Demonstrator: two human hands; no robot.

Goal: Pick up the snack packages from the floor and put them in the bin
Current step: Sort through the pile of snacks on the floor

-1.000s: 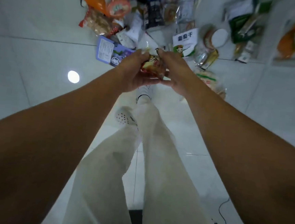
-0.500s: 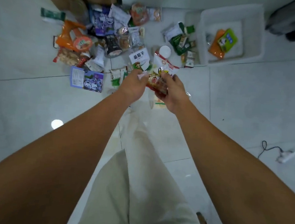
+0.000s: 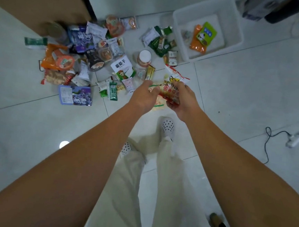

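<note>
— Where's the packet?
— My right hand (image 3: pixel 184 100) grips the red snack packet (image 3: pixel 171 93) above the floor (image 3: pixel 246 89). My left hand (image 3: pixel 143 97) hangs loose just beside it. The bin (image 3: pixel 240 30) sits ahead, right of the pile (image 3: pixel 95 58).

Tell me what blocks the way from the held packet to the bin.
Nothing visible does. The right hand holds the red packet above the floor; only loose packets lie flat between it and the open-topped white bin.

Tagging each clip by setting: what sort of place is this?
Likely an indoor room, home or office: glossy white floor tiles, a power strip lying on them, and a brown wooden panel.
</note>
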